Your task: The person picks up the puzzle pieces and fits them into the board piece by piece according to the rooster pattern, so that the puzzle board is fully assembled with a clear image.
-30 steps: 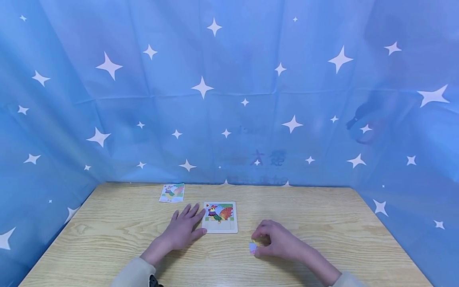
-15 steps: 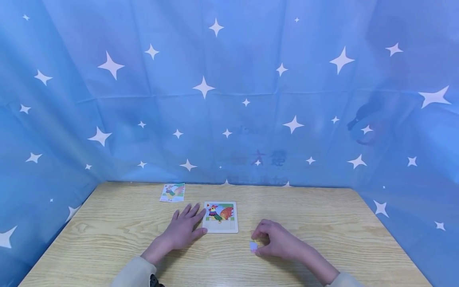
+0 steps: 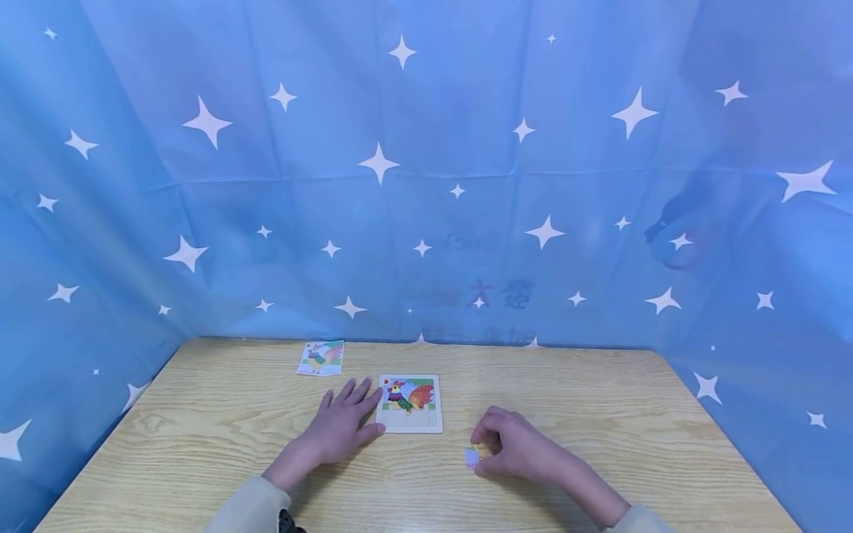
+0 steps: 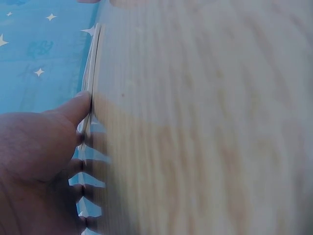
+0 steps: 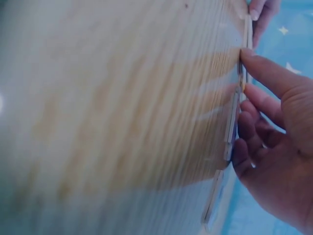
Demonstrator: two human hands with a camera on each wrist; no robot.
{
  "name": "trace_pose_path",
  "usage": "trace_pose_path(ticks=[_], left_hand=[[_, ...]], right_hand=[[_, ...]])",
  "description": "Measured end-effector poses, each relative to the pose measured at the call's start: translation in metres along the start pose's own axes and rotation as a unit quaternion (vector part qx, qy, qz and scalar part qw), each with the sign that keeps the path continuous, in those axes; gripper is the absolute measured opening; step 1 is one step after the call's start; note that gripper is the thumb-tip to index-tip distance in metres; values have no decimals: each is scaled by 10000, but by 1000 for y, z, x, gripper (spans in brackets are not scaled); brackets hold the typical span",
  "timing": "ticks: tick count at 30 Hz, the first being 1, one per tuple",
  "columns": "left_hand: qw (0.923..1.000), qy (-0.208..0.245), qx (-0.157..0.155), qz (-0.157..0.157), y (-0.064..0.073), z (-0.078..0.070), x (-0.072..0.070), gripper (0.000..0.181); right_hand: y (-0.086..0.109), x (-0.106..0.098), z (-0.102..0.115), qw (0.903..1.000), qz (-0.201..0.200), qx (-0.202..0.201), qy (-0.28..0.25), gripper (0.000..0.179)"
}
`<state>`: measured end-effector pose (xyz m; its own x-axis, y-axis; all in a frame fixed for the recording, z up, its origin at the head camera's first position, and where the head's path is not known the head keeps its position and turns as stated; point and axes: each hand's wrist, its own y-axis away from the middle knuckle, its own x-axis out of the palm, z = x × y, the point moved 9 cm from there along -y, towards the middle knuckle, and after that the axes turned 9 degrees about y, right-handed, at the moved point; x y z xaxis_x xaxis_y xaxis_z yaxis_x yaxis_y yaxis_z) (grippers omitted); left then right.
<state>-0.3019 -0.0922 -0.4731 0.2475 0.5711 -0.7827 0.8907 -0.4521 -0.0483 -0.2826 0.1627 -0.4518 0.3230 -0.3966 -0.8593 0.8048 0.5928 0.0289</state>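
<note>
The puzzle piece [image 3: 471,458] is sitting at the thumb and fingertip of the right hand [image 3: 518,448], which is pinching it by its edges near the worktop [image 3: 220,414]; the puzzle frame [image 3: 408,423] is lying to the left of that hand and slightly beyond it, with worktop showing between; the left hand [image 3: 338,429] is the nearer one to the frame, its thumb and a finger touching the frame's left side; the bare strip along the frame's near edge is running crosswise between the hands, while the piece's long axis is partly hiding under the right hand, so I cannot tell it; the right hand is arching, its other fingers curling above more flat pieces [image 5: 230,128]; the left is lying flat, fingers spreading apart and clamping nothing; a picture card [image 3: 320,358] is resting just beyond its fingertips.
</note>
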Motion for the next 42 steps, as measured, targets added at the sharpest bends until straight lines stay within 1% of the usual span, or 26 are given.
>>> trace_pose_path(ticks=[3, 6, 11, 17, 21, 24, 27, 31, 34, 38, 42], left_hand=[[10000, -7, -29, -10, -1, 3, 1, 65], [10000, 28, -54, 19, -2, 4, 2, 65], [9999, 82, -91, 45, 0, 1, 1, 66], [9999, 110, -43, 93, 3, -3, -1, 68], [9999, 107, -25, 81, 2, -1, 0, 68], [9999, 93, -47, 70, 1, 3, 1, 67], [9999, 66, -115, 95, 0, 5, 2, 66], [9998, 90, -133, 115, 1, 0, -2, 65], [9997, 86, -168, 126, 3, -6, -5, 65], [9996, 50, -241, 116, 4, -10, -7, 65], [9996, 57, -254, 109, 4, -10, -7, 65]], right_hand=[[-1, 0, 1, 10000, -17, 10, -73, 29], [-2, 2, 3, 9996, 21, -4, -283, 31], [-3, 5, 5, 9974, 132, -20, -712, 33], [-3, 3, 7, 9944, 66, 93, -1050, 27], [-7, 2, 8, 9901, 88, 236, -1382, 21], [-14, 2, 13, 9899, 45, 197, -1402, 16], [-24, 0, 21, 9927, -130, 28, -1198, 13], [-40, 0, 28, 9941, -389, -75, -1008, 13], [-52, 2, 31, 9940, -537, -67, -955, 13], [-67, 6, 36, 9926, -615, -73, -1040, 12], [-78, 9, 42, 9901, -737, -87, -1189, 12]])
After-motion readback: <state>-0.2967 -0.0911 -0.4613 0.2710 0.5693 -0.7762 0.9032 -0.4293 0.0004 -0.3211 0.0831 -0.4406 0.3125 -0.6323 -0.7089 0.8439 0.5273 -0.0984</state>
